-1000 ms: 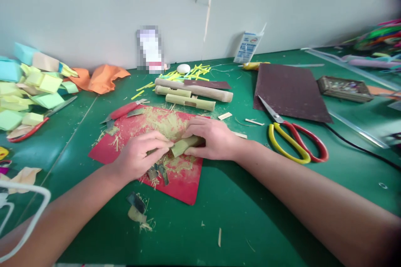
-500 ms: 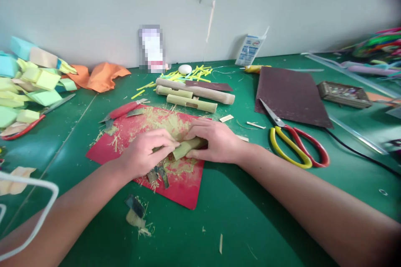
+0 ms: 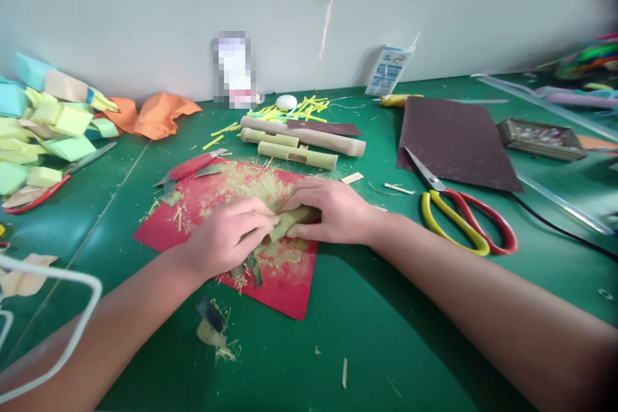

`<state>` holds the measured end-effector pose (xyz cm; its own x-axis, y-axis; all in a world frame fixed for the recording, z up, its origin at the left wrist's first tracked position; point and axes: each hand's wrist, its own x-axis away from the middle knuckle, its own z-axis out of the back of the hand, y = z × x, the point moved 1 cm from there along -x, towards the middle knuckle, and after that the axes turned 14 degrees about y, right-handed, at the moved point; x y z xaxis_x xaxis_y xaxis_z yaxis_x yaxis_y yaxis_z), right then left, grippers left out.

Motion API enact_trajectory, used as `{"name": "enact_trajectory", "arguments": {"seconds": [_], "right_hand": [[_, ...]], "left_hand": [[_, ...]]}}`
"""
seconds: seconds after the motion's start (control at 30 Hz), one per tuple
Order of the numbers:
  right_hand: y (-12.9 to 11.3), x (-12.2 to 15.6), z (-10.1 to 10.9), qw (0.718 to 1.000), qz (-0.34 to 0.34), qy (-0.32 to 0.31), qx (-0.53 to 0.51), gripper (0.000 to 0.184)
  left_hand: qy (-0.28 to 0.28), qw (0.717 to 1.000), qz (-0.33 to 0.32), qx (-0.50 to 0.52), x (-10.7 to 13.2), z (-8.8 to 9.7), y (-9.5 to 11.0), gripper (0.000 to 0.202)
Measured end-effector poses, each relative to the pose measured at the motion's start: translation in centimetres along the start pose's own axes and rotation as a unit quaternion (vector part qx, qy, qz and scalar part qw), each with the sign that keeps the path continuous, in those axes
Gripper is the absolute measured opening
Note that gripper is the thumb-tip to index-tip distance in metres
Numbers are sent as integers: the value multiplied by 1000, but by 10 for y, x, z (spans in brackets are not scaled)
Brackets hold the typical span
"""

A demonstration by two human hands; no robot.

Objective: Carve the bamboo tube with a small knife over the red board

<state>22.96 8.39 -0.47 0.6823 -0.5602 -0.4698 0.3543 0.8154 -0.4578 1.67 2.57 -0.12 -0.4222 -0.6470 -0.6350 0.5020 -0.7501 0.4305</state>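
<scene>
A short pale-green bamboo piece point(image 3: 295, 219) lies on a red cutting mat point(image 3: 284, 283) covered in shavings. My right hand point(image 3: 333, 211) is wrapped round its right end and pins it to the mat. My left hand point(image 3: 229, 235) is closed at the piece's left end, fingers curled over something hidden against the bamboo. Dark peel strips point(image 3: 251, 267) lie just under my left hand.
Two longer bamboo sections point(image 3: 297, 155) and a wooden stick point(image 3: 309, 136) lie behind the mat, with a red-handled knife point(image 3: 188, 168) at its far-left corner. Red-and-yellow scissors point(image 3: 458, 219) and dark sandpaper point(image 3: 454, 141) lie to the right. Coloured foam blocks point(image 3: 43, 135) are heaped at left.
My left hand has slid a little right along the bamboo piece toward my right hand. The view has shifted slightly.
</scene>
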Motion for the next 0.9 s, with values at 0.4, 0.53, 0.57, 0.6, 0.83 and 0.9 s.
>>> {"name": "enact_trajectory", "arguments": {"seconds": [0.4,0.53,0.57,0.6,0.83,0.9], "right_hand": [[2,-2,1,1000,4,-1,-4,28],[1,-3,1,1000,-4,-5,-5,26],[1,-3,1,1000,-7,-6,-1,27],[1,-3,1,1000,-9,-9,1,27],[2,-3,1,1000,2,-7,-3,27],[2,-3,1,1000,-1,-9,0,26]], "left_hand": [[-3,1000,-1,11,-1,-1,1,16],[-9,1000,5,12,0,2,1,16],[-6,1000,9,10,0,2,1,16],[-4,1000,12,9,-1,1,1,16],[-7,1000,13,16,1,1,2,16],[-6,1000,21,16,2,3,2,15]]}}
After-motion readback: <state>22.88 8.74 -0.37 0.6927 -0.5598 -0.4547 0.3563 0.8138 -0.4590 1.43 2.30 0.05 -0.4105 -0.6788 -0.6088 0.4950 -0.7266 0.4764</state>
